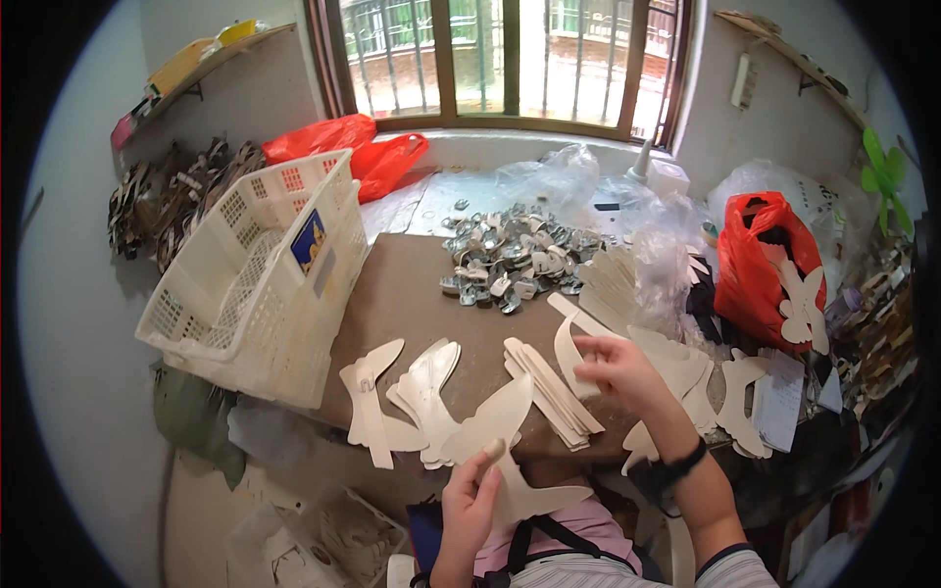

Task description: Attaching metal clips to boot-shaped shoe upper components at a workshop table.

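Note:
My left hand (pixel 469 505) is closed, its thumb pressed on a large cream cut-out piece (pixel 503 416) with curved, pointed ends, which hangs over the table's front edge. My right hand (pixel 619 372) is raised over the right part of the table, its fingers closed on a smaller curved cream piece (pixel 568 355). Between the hands lies a stack of cream strips (pixel 554 397). Left of it rest a stack of shaped cream pieces (pixel 423 392) and a crossed strip and cut-out (pixel 368 402). More cream pieces (pixel 676 363) lie beside my right forearm.
A pile of small silver metal parts (pixel 510 250) sits on the brown table (pixel 392 284). A white plastic basket (pixel 328 284) stands at the left. Red bags (pixel 392 162) lie behind it; another red bag (pixel 774 260) stands at right, near a green fan (pixel 884 176) and a written paper (pixel 780 397).

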Tool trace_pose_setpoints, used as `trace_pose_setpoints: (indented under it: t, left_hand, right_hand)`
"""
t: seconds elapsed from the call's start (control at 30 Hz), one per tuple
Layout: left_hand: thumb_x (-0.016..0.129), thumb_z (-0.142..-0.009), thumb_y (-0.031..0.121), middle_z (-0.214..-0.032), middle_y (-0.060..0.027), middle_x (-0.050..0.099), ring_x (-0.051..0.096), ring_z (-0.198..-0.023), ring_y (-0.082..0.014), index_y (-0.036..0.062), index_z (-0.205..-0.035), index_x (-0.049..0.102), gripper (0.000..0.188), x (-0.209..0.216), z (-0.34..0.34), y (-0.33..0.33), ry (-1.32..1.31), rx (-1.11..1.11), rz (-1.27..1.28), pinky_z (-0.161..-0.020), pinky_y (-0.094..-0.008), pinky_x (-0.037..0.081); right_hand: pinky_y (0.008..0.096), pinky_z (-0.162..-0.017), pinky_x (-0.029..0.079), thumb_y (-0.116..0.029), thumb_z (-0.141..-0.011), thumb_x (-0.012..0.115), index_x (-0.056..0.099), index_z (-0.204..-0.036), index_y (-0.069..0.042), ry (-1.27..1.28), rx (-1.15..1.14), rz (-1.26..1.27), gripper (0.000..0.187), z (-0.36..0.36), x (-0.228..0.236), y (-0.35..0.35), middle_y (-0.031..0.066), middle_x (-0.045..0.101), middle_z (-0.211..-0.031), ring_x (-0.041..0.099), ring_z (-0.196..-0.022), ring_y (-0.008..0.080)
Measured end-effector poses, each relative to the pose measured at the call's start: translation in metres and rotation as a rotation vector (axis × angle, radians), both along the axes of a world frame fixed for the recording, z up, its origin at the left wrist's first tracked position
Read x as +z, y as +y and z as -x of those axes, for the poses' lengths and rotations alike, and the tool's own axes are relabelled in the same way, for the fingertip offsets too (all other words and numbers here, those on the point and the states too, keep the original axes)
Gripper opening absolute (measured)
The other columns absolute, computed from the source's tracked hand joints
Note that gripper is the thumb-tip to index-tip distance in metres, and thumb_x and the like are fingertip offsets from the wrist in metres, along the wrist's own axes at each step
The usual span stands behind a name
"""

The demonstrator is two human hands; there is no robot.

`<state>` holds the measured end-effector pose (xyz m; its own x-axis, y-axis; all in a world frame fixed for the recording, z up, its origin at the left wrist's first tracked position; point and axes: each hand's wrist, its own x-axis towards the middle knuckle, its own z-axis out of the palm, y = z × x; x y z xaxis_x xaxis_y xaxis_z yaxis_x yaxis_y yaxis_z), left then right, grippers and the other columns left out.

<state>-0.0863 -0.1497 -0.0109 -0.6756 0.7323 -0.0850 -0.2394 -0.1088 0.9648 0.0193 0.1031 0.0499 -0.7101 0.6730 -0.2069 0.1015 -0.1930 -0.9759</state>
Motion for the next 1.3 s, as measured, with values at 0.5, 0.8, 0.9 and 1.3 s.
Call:
trace_pose_setpoints:
  t: [0.5, 0.8, 0.9, 1.3]
  left_hand:
    - [0.056, -0.096, 0.011, -0.107, -0.0070, 0.065, 0.060, -0.091, -0.0085, -0.0037, -0.124, 0.055, 0.032, -0.008, -0.032, 0.030, 0.004, -0.059, 0.003, -0.080, -0.0229, 0.048]
    - [0.062, -0.090, 0.005, -0.098, -0.0117, 0.065, 0.062, -0.083, -0.0143, -0.0029, -0.114, 0.061, 0.025, 0.011, -0.046, 0.002, 0.339, -0.054, 0.236, -0.072, -0.0255, 0.048]
    - [0.062, -0.090, 0.006, -0.092, -0.0143, 0.065, 0.062, -0.077, -0.0205, -0.0017, -0.111, 0.063, 0.022, 0.014, -0.053, 0.002, 0.528, -0.047, 0.204, -0.067, -0.0281, 0.048]
    - [0.069, -0.082, 0.002, -0.073, -0.0068, 0.063, 0.055, -0.063, -0.0112, -0.0018, -0.097, 0.069, 0.015, 0.020, -0.058, -0.003, 0.615, -0.022, 0.180, -0.057, -0.0238, 0.042]
  right_hand:
    - [0.0204, -0.074, 0.045, -0.002, -0.083, 0.065, 0.053, -0.125, 0.000, -0.081, 0.110, 0.087, 0.044, -0.084, -0.028, -0.131, 0.0025, 0.057, -0.097, 0.053, -0.084, 0.0060]
    - [0.0291, -0.090, 0.050, 0.008, -0.087, 0.054, 0.049, -0.127, 0.004, 0.315, 0.054, 0.470, 0.041, -0.070, -0.018, -0.130, 0.0147, 0.052, -0.122, 0.060, -0.107, 0.0199]
    - [0.0293, -0.092, 0.051, 0.011, -0.082, 0.061, 0.063, -0.108, 0.005, 0.393, 0.022, 0.309, 0.027, -0.064, -0.042, -0.135, 0.0116, 0.053, -0.116, 0.062, -0.098, 0.0184]
    - [0.0245, -0.078, 0.050, 0.009, -0.075, 0.071, 0.064, -0.087, 0.003, 0.415, -0.127, 0.273, 0.015, -0.067, -0.061, -0.140, 0.0057, 0.057, -0.093, 0.058, -0.085, 0.0116]
